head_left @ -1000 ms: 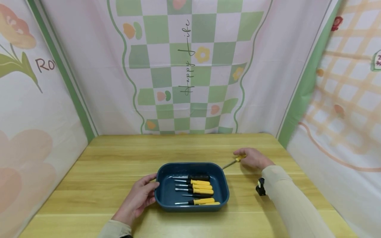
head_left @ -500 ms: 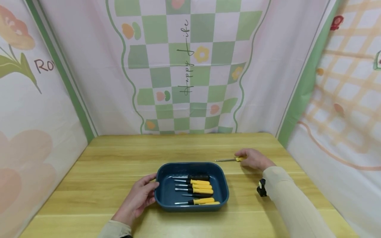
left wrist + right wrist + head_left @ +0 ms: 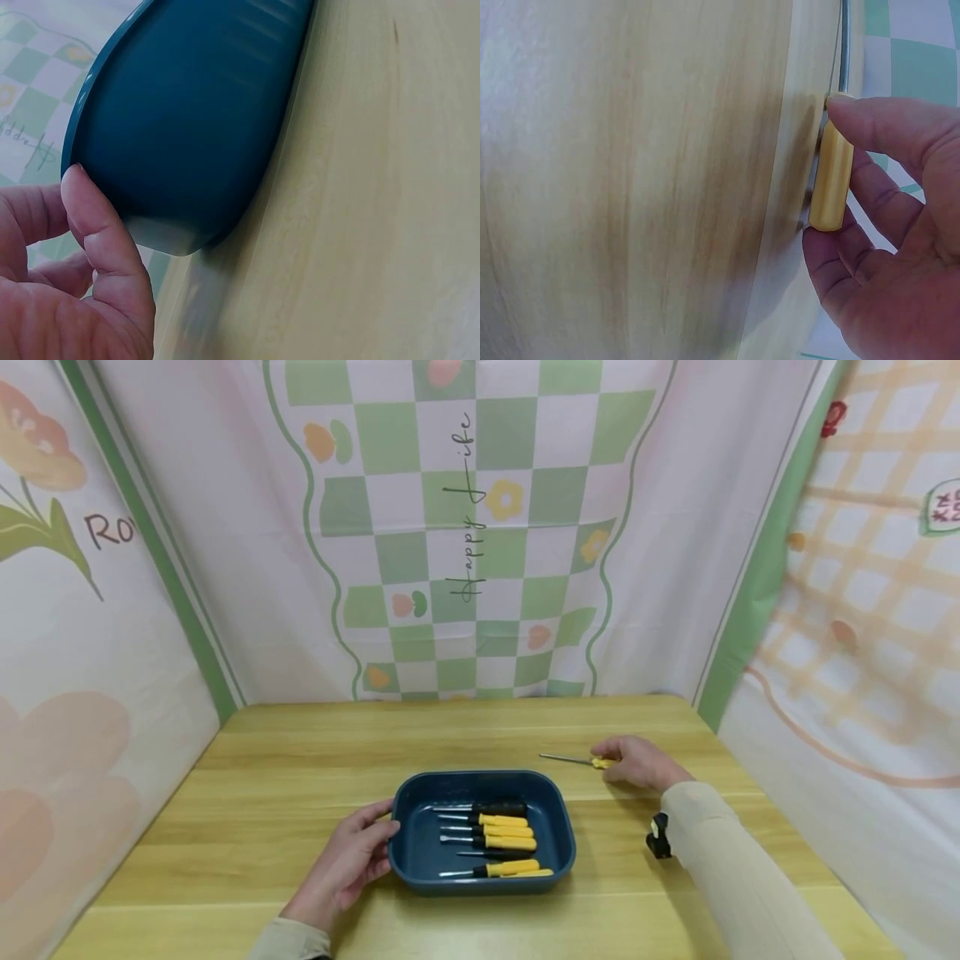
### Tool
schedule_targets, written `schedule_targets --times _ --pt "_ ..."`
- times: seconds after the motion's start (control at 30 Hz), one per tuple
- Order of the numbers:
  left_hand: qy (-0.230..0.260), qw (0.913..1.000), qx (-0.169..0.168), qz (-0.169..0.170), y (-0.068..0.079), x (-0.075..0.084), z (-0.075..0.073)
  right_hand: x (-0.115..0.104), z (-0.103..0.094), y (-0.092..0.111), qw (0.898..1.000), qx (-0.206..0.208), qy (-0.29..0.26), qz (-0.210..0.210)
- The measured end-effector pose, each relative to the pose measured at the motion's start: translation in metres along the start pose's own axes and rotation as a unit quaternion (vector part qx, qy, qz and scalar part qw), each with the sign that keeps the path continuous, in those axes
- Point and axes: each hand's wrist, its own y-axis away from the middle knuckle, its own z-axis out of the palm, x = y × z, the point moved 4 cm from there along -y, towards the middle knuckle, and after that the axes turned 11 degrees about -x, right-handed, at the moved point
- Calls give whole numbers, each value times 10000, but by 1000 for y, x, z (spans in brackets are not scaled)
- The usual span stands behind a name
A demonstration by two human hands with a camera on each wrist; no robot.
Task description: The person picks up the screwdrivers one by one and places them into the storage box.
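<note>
My right hand (image 3: 637, 762) grips the yellow handle of a screwdriver (image 3: 831, 180) between thumb and fingers, close over the table to the right of and behind the blue tray (image 3: 558, 793). Its thin metal shaft points left and slightly away from me. At the tray's left end, my left hand (image 3: 356, 853) holds the rim, the thumb tip right at the edge in the left wrist view. Inside the tray, several screwdrivers (image 3: 510, 842) with yellow or black handles lie side by side, shafts to the left. Their row runs toward the tray's near wall.
The wooden table (image 3: 300, 752) ends at a hanging cloth (image 3: 457, 643) with green checks along the back. Patterned cloth panels also stand at the left and right. A small black device (image 3: 659, 837) sits at my right wrist.
The screwdriver in my right hand has swung round: its tip was by the tray's back right corner and now lies farther back, pointing left. The left hand and the tray hold their place.
</note>
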Motion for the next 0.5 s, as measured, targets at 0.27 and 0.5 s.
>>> schedule_targets --times 0.27,0.5 --pt "46 10000 -52 15 0 0 0 4 3 1 9999 10 -54 157" --pt "78 9999 -83 47 0 0 0 5 5 0 9999 91 47 130"
